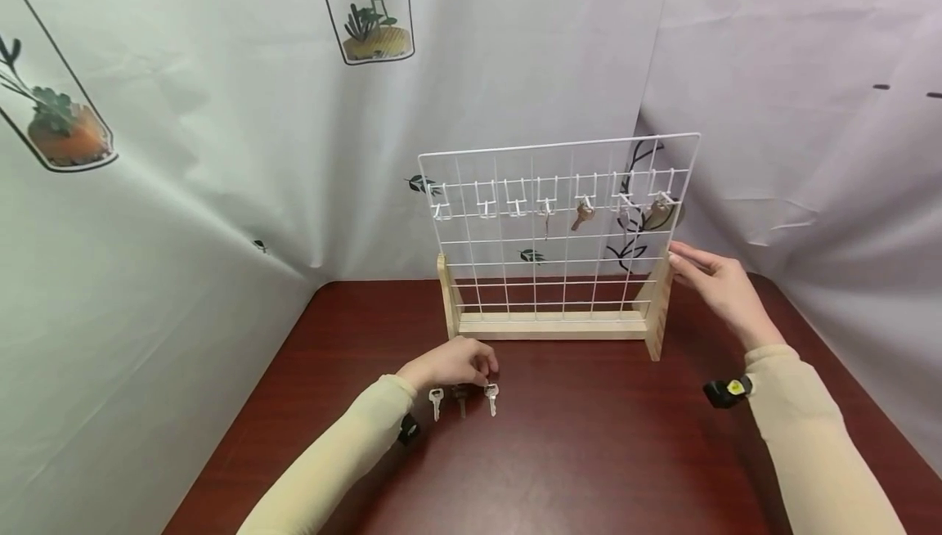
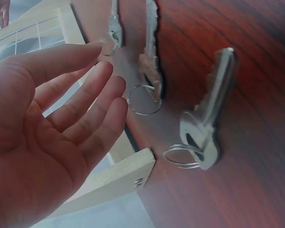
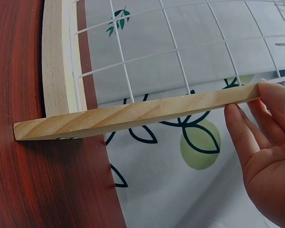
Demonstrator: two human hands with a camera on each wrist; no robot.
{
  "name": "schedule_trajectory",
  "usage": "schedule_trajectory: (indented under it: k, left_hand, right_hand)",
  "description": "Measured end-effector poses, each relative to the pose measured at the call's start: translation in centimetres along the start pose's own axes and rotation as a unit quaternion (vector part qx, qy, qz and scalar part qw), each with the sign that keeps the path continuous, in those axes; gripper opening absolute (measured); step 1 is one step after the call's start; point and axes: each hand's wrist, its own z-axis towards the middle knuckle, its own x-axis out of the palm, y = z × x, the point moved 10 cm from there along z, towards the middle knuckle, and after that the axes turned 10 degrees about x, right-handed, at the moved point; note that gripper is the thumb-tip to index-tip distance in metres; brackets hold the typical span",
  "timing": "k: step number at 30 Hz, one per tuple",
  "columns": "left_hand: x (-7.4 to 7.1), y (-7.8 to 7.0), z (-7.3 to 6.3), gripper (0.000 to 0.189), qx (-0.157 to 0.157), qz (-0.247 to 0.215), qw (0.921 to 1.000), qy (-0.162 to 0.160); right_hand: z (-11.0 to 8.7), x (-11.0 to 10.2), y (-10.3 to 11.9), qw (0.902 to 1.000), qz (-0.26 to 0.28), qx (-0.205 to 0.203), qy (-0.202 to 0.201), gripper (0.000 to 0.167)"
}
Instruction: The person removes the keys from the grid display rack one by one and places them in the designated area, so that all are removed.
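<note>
My left hand [image 1: 458, 361] hovers low over the table at a row of three keys, its fingers loosely bent and thumb extended. The thumb tip comes right up to the ring of the rightmost key [image 1: 492, 398]. The middle key [image 2: 151, 71] and the leftmost key [image 2: 202, 128], each with a metal ring, lie beside the hand. My right hand [image 1: 717, 285] pinches the upper end of the wooden side support [image 3: 147, 110] of a white wire grid rack [image 1: 562, 261], thumb on one face and fingers on the other.
White hooks [image 1: 486, 209] line the upper part of the grid. Several keys hang toward its right, including a brownish key [image 1: 583, 214]. The rack stands on a wooden base [image 1: 552, 326] at the back of the dark red table [image 1: 559, 445], before a printed white cloth [image 1: 515, 44].
</note>
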Motion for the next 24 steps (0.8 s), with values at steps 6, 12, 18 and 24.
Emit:
schedule_trajectory:
  k: [6, 12, 18, 24]
  left_hand:
    - [-0.3, -0.2, 0.2, 0.017, -0.001, -0.009, 0.9999, -0.006]
    - [-1.4, -0.8, 0.4, 0.011, 0.023, -0.006, 0.9993, -0.030]
    - [-4.1, -1.9, 1.0, 0.010, 0.041, -0.002, 0.9952, -0.088]
    - [-7.1, -2.7, 1.6, 0.014, 0.038, -0.016, 0.9863, -0.160]
  right_hand:
    - [0.1, 0.0, 0.0, 1.0000, 0.007, -0.001, -0.001, 0.056]
    - [0.3, 0.0, -0.2, 0.9998, 0.015, -0.010, 0.001, 0.054]
    - [0.5, -0.2, -0.5, 0.9999, 0.011, -0.001, -0.003, 0.055]
    - [0.3, -0.1, -0.3, 0.9999, 0.011, -0.003, -0.002, 0.055]
